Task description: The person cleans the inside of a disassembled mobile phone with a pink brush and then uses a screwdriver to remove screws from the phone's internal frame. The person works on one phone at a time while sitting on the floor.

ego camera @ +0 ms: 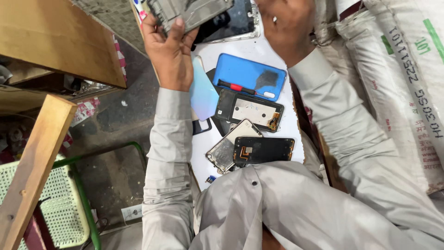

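My left hand (169, 53) grips a grey phone frame (192, 13) at the top of the view, thumb pressed along its side. Under it lies a phone with a dark screen (233, 23). My right hand (284, 25) hovers by that frame's right end, fingers curled; whether it touches the frame is hidden. Below, on a white work surface (293, 127), lie a blue back cover (247, 74) with a red-and-black screwdriver (236, 87) on it, a pale blue cover (202, 95), a black mid-frame (249, 111), a silver frame (224, 150) and a black phone body (263, 149).
Printed white sacks (402, 69) are stacked to the right. A wooden table (60, 37) and a wooden beam (32, 171) stand at the left, above a green-framed woven stool (64, 208). Dark floor lies between them and the work surface.
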